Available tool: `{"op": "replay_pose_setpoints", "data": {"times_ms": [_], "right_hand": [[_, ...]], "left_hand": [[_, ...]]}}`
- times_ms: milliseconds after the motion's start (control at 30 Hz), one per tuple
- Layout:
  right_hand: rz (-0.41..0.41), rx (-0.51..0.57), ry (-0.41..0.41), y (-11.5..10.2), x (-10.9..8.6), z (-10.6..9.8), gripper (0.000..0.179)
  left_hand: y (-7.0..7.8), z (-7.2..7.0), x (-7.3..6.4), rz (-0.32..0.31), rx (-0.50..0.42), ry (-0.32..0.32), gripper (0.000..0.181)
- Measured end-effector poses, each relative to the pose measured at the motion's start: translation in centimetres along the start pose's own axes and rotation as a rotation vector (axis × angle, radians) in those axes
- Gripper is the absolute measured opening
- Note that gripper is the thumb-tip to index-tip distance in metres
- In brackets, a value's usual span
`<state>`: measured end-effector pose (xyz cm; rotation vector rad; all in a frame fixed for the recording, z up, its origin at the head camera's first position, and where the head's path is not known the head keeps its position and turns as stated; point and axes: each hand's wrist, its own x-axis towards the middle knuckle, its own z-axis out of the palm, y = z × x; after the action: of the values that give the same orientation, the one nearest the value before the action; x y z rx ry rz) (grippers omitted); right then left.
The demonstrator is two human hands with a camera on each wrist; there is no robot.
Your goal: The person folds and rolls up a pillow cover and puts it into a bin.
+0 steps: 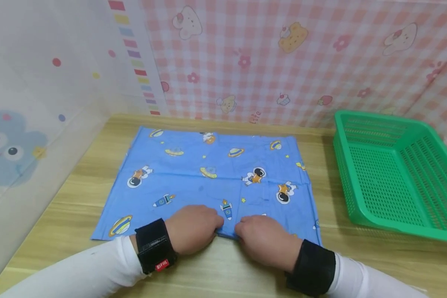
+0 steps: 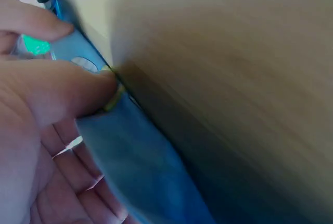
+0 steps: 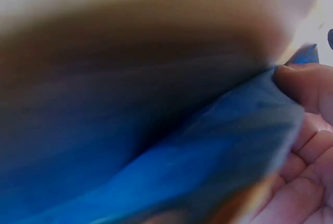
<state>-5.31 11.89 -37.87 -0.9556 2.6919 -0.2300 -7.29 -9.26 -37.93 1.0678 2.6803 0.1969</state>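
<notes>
A blue cloth (image 1: 219,186) printed with astronauts, rockets and planets lies spread flat on the wooden table, with crease lines across it. At the middle of its near edge my left hand (image 1: 195,227) pinches the fabric between thumb and fingers. Just to the right, my right hand (image 1: 266,240) pinches the same edge, a short gap apart from the left. In the left wrist view the thumb (image 2: 67,86) presses on the cloth's edge (image 2: 140,156). The right wrist view shows the thumb (image 3: 307,86) on the lifted blue edge (image 3: 218,151), with the other fingers curled beneath.
A green plastic basket (image 1: 380,174) with perforated walls stands on the table to the right of the cloth. Pink checked sheeting (image 1: 268,74) hangs behind the table, and a pale printed sheet (image 1: 52,103) stands at the left. Bare wooden tabletop (image 1: 223,273) shows in front.
</notes>
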Motion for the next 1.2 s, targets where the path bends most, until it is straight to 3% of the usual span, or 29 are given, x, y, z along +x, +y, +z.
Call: {"op": "replay_pose_setpoints", "data": {"times_ms": [200,333,567,733,1000,1200], "right_hand": [[0.053,0.056,-0.02,1.3,-1.1,-0.2,0.009],[0.053,0.042,0.005,2.2,-2.1,-0.2,0.011],[0.086,0.023,0.053,3.4,-3.8,0.0,0.016],[0.126,0.017,0.058,4.4,-5.0,0.1,0.017],[0.181,-0.077,0.091,6.6,-7.3,0.2,0.016],[0.229,-0.06,0.089,8.5,-8.9,0.3,0.022]], "left_hand": [[-1.8,-0.3,-1.8,-0.048,-0.083,0.003,0.029],[-3.1,-0.7,-3.2,-0.093,-0.084,0.012,0.03],[-5.1,-1.0,-5.5,-0.18,-0.046,0.002,0.025],[-6.8,-1.0,-7.4,-0.217,-0.008,0.037,0.027],[-10.1,-0.9,-11.1,-0.291,0.025,0.087,0.021],[-12.6,-0.9,-13.6,-0.345,0.083,0.101,0.024]]}}
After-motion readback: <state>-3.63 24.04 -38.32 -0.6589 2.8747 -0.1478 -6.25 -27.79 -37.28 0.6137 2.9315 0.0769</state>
